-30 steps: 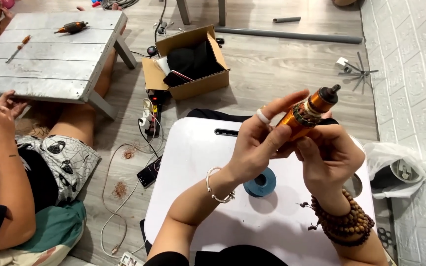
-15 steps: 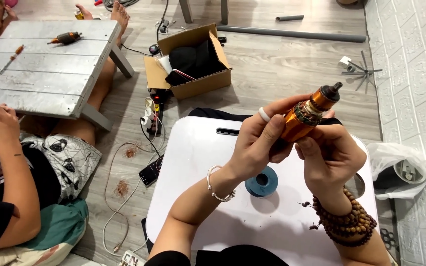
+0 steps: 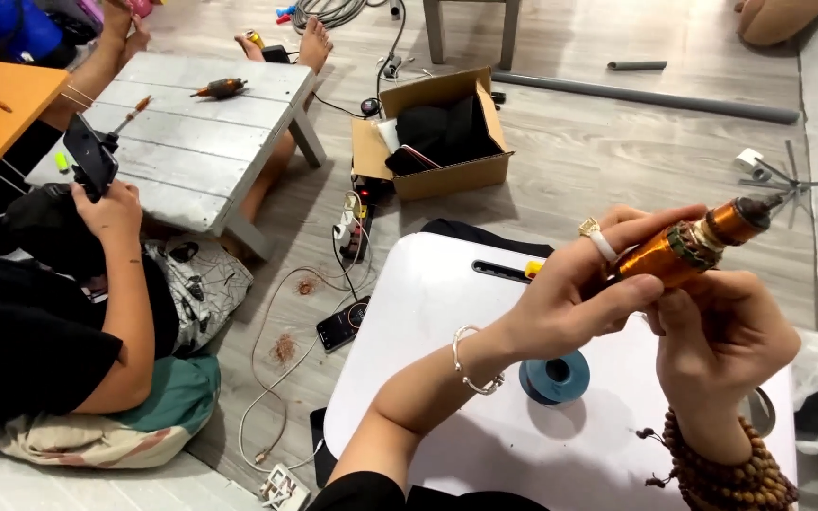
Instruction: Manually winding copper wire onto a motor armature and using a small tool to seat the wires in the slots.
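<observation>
Since 1 second ago nothing shifted: we still clamp the copper-wound rotor [image 3: 679,254] in our left hand [image 3: 570,303] and right hand [image 3: 717,345], above the blue tape roll [image 3: 555,378].

The co-worker's hand [image 3: 111,210] now lifts a phone [image 3: 90,156].

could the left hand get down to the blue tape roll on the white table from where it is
Probably yes: the blue tape roll lies in the open on the white table, just below the left hand. But that hand grips the copper-wound rotor.
</observation>
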